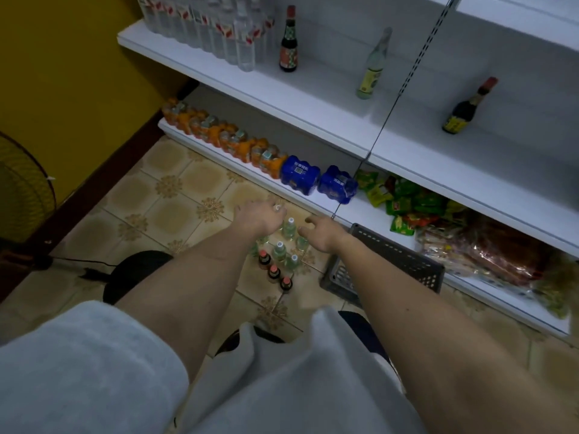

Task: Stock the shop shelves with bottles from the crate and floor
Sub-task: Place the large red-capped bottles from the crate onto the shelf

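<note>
Several small bottles stand in a cluster on the tiled floor: clear ones with white caps [289, 228] and dark ones with red caps [273, 272]. My left hand [260, 216] is down at the far end of the cluster, its fingers curled over the white cap of a clear bottle [277, 208]. My right hand [319, 233] hovers with spread fingers just above another clear bottle [302, 243]. A dark grey plastic crate [391, 264] sits on the floor to the right of the bottles. On the white middle shelf [313, 98] stand a dark bottle [288, 42], a pale green bottle [372, 67] and another dark bottle [466, 108].
Wrapped water bottles [203, 23] fill the middle shelf's left end. The bottom shelf holds orange drink packs [219, 136], blue packs [299, 175] and snack bags [407, 202]. A fan [22, 189] stands at the left by the yellow wall, with a black stool [138, 274] beside my leg.
</note>
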`<state>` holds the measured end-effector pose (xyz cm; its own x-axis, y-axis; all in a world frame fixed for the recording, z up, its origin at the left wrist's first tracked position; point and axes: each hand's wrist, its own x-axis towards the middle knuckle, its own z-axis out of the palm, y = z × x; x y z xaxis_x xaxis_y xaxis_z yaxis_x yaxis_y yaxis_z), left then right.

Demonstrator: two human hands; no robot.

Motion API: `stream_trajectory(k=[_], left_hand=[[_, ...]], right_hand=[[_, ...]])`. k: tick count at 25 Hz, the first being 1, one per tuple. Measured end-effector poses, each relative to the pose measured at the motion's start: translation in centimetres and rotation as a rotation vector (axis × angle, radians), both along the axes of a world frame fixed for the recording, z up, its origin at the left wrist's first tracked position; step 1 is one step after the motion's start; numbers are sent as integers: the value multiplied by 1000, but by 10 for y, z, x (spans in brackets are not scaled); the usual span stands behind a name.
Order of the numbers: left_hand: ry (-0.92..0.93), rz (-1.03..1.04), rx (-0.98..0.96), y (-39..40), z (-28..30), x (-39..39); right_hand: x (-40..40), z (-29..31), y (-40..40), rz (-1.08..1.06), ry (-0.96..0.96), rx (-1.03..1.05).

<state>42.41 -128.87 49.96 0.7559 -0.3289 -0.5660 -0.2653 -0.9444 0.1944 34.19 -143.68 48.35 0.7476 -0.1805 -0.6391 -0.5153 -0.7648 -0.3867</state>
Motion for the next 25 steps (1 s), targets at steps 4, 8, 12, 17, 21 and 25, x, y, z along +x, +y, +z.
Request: stream_trajectory(k=[4,8,12,17,21,25], left_hand=[[14,12,4,-19,-19,16],[28,37,-52,-64,-26,24],[84,0,-52,-120,-32,19],[146,-135,-121,-187,-40,-10],[225,-428,-152,-242,-53,-65],[257,-735,-141,-285,-42,-149]], right_hand=[[18,-7,-27,-51,21,25],[34,-10,-69,-124,-18,77],[21,-22,-108,-179,-10,136],[-33,-25,-147,-411,24,155],[-116,-24,-167,-720,-12,122],[-230,-23,-167,-969,60,107]])
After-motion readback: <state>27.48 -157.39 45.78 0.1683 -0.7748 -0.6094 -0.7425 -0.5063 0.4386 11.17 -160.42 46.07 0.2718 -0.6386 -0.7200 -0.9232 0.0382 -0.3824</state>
